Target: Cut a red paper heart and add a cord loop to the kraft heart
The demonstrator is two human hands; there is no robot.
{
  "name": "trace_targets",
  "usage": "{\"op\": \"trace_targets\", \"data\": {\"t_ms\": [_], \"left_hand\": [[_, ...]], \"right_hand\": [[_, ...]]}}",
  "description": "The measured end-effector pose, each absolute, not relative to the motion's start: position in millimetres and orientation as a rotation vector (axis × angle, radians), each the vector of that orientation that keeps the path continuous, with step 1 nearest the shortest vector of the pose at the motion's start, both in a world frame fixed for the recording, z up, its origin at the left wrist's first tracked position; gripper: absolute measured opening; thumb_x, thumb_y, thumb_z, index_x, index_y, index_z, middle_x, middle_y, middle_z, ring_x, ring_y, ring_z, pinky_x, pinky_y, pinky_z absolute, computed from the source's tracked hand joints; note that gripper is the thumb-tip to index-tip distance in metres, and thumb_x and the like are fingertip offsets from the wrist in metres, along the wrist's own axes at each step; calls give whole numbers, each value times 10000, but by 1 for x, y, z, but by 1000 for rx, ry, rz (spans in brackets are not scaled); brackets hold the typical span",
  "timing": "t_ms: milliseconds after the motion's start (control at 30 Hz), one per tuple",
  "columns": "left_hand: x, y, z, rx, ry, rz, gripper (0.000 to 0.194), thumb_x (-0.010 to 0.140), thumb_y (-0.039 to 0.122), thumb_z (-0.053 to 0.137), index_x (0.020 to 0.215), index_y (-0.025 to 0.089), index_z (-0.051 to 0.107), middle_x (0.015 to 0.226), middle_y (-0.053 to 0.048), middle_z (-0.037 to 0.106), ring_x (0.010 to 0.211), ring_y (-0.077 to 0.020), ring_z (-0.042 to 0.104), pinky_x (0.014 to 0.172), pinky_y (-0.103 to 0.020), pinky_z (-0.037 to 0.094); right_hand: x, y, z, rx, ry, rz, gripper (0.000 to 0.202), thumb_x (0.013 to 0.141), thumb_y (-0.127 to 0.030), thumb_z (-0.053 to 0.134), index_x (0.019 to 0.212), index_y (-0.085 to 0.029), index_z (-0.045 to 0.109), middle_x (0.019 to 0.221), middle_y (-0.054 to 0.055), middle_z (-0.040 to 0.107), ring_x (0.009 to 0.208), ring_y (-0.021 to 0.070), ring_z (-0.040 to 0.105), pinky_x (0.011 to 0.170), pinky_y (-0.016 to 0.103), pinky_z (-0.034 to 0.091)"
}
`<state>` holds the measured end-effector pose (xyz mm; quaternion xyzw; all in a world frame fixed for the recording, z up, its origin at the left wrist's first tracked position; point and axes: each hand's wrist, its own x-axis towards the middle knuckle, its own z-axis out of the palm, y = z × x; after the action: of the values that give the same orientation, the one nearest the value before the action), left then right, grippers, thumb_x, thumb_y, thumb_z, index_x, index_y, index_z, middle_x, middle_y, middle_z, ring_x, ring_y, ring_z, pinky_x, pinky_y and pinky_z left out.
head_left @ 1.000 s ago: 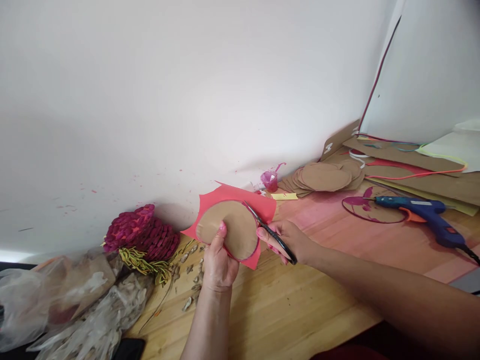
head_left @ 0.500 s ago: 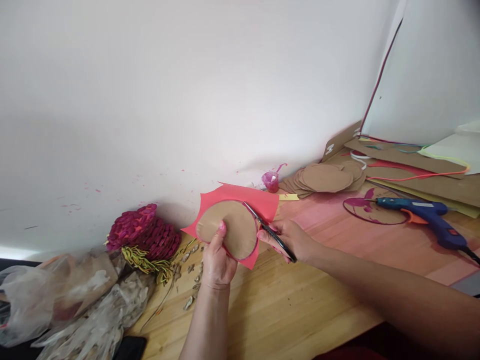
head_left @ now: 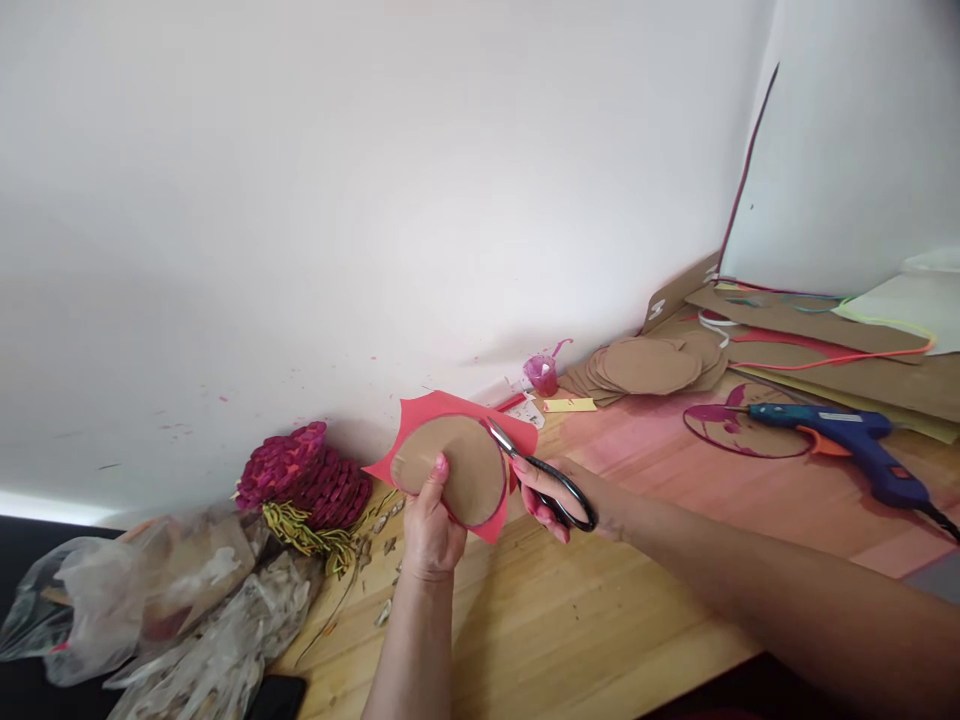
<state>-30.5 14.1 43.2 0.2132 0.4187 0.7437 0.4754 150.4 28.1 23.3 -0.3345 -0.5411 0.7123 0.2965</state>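
Observation:
My left hand (head_left: 435, 525) grips a round cardboard disc (head_left: 461, 465) with red paper (head_left: 424, 410) behind it, the thumb pressed on the disc's face. The paper sticks out past the disc with jagged, pointed edges. In my right hand (head_left: 559, 495) is a pair of scissors (head_left: 517, 448) with black handles. Their blades lie at the disc's upper right edge, over the red paper. How far the blades are apart is hard to see.
A blue glue gun (head_left: 847, 425) rests on a pink-stained disc at the right. Cardboard discs (head_left: 645, 365) are piled near a pink-stained cup (head_left: 541, 373). At left stand a magenta stack (head_left: 300, 475) and plastic bags (head_left: 217, 610). A white wall (head_left: 375, 200) rises behind the wooden table (head_left: 570, 620).
The red paper's upper right part is smaller, uncovering more of a yellow strip and a white scrap behind it. My right hand has turned, showing the scissor handles more fully.

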Motion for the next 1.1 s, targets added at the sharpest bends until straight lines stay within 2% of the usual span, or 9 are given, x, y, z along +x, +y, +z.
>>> {"op": "trace_targets", "data": {"t_ms": [333,533,733,900,1100], "left_hand": [[-49,-12,58,628,1185,1821,359,759,209,786,1112,242,730,1019,-46,780,923,-167,728,863,-289,574],[-67,-30,74,821,1230,1793,472,679,295,859,1132,261,731,1078,-37,771,1067,-215,694,1003,-360,512],[-81,-37,92,986,1260,1806,518,668,352,864,1158,257,725,1123,-59,759,1191,-269,636,1080,-431,452],[-91,-43,98,1036,1299,1771,540,689,374,850,1197,259,708,1135,-65,754,1229,-285,609,1108,-460,420],[-96,-51,93,1083,1388,1664,546,713,369,832,1226,250,689,1145,-71,749,1271,-307,574,1091,-487,434]], "right_hand": [[150,19,24,-508,-1241,2311,676,813,-816,453,699,-154,526,483,-49,452,360,68,393,370,205,289],[147,17,16,-412,-1347,2430,709,839,-816,397,694,-138,544,489,-40,466,348,74,411,374,214,309],[149,13,17,-307,-1522,2380,734,771,-864,441,674,-143,532,498,-43,459,350,75,424,353,209,298],[151,12,19,-289,-1632,2271,705,793,-833,462,691,-139,537,545,-41,464,381,75,454,374,208,277],[154,12,25,-263,-1665,2185,710,800,-828,459,733,-128,555,607,-28,494,449,71,467,438,215,343]]}}
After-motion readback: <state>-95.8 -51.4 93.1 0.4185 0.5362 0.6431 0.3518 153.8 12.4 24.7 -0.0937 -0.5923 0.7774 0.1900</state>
